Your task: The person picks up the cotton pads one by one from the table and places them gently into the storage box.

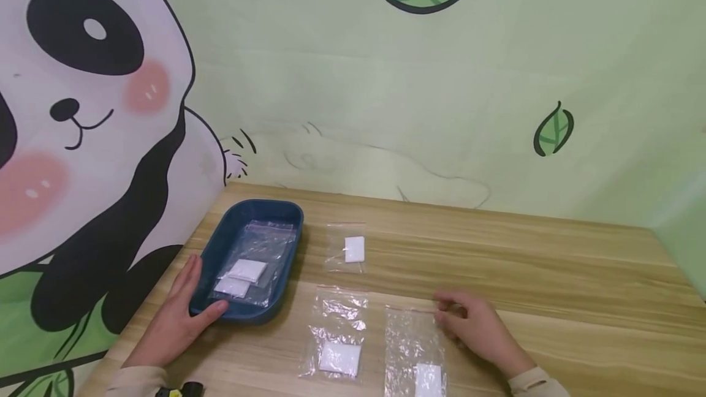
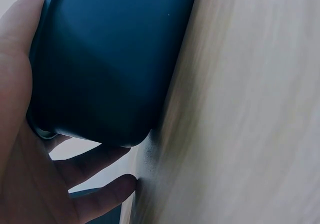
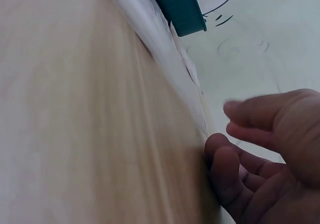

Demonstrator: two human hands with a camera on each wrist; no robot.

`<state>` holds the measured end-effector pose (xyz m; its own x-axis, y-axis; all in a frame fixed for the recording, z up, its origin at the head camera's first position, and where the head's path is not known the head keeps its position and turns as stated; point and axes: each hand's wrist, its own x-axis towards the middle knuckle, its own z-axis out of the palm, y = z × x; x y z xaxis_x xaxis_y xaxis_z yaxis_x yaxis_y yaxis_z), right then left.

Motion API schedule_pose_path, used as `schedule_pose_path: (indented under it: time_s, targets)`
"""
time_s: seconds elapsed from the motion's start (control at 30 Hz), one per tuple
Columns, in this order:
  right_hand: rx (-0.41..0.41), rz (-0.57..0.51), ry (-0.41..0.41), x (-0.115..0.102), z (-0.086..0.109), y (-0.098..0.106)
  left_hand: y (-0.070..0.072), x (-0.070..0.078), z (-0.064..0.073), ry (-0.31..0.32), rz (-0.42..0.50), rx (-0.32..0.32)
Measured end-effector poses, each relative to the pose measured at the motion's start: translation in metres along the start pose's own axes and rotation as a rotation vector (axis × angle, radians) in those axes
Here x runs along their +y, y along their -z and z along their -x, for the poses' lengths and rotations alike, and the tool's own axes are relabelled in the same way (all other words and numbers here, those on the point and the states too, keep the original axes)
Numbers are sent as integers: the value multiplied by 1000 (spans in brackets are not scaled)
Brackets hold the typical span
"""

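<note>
A dark blue tray (image 1: 295,216) stands on the table's left, with small clear zip bags (image 1: 276,238) holding white squares inside. My left hand (image 1: 179,317) rests against its near left corner. Its thumb lies along the near side and its fingers, fairly straight, along the left wall; the left wrist view shows the tray (image 2: 115,59) close against this hand (image 2: 30,179). Beside the top right corner of a flat clear zip bag (image 1: 410,336) with a white square is my right hand (image 1: 477,329). Its fingers are loosely bent, with a gap to the thumb and nothing visible between them.
Another clear bag (image 1: 339,329) lies left of that one, and a further bag (image 1: 336,247) lies right of the tray. A black and yellow object (image 1: 187,389) is at the left sleeve. A panda-printed wall (image 1: 331,90) stands behind the wooden table (image 1: 524,256).
</note>
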<state>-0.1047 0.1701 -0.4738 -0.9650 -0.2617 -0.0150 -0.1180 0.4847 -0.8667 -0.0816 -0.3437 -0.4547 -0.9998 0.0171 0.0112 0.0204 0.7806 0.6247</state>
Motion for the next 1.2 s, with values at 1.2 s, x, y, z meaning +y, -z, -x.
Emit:
schedule_pose_path:
  time_s: [1.2]
  targets:
    - [-243,518,123,-26,15,3,0,0,-1,7,-18,-16]
